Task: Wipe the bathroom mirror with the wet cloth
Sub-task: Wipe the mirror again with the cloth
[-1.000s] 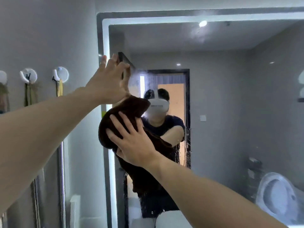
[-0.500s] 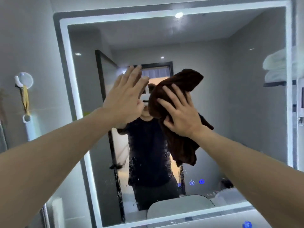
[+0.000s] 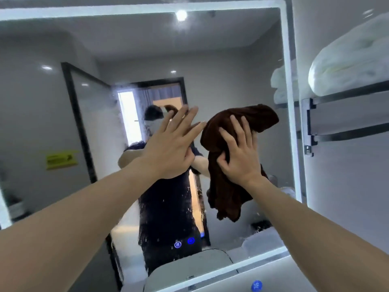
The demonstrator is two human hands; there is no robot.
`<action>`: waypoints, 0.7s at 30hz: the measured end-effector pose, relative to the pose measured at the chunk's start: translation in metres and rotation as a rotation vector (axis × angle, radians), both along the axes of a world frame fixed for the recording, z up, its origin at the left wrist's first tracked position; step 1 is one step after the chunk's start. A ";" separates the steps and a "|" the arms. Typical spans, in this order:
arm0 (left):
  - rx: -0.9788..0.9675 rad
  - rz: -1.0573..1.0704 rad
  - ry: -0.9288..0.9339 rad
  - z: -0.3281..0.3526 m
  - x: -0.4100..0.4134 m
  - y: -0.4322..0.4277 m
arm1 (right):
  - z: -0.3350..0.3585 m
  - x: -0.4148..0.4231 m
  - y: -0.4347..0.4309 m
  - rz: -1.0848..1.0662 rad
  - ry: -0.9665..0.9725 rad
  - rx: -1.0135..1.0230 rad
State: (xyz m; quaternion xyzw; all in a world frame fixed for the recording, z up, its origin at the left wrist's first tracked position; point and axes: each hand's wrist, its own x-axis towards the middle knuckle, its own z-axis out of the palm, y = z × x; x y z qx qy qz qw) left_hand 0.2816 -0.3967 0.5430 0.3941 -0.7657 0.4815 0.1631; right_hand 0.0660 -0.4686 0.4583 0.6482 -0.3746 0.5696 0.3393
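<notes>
The bathroom mirror (image 3: 231, 66) with a lit frame fills most of the view. A dark brown wet cloth (image 3: 229, 186) is pressed against the glass near the mirror's right side, its lower half hanging loose. My right hand (image 3: 240, 157) lies flat on the cloth with the fingers spread, holding it to the mirror. Just left of it, my left hand (image 3: 170, 148) is raised with its fingers apart, flat toward the glass and holding nothing. Water drops and streaks mark the lower middle of the mirror.
A metal towel rack (image 3: 345, 114) with folded white towels (image 3: 351, 60) sticks out from the wall right of the mirror. Two blue touch buttons (image 3: 184, 243) glow on the mirror's lower part. A white basin edge (image 3: 273, 277) lies below.
My right hand has slid the cloth from the mirror's left edge across to its right side. My left hand followed rightward, and the view swung right, bringing the towel rack into sight.
</notes>
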 end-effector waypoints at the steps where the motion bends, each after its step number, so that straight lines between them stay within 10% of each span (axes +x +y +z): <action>1: -0.005 -0.019 -0.003 -0.005 -0.013 -0.004 | -0.005 -0.009 -0.002 0.003 -0.011 0.001; 14: -0.160 -0.011 -0.022 -0.032 -0.100 -0.056 | -0.052 -0.087 -0.020 0.036 -0.003 0.023; 21: -0.204 -0.005 -0.025 -0.033 -0.103 -0.061 | 0.047 -0.112 -0.033 0.034 -0.197 -0.050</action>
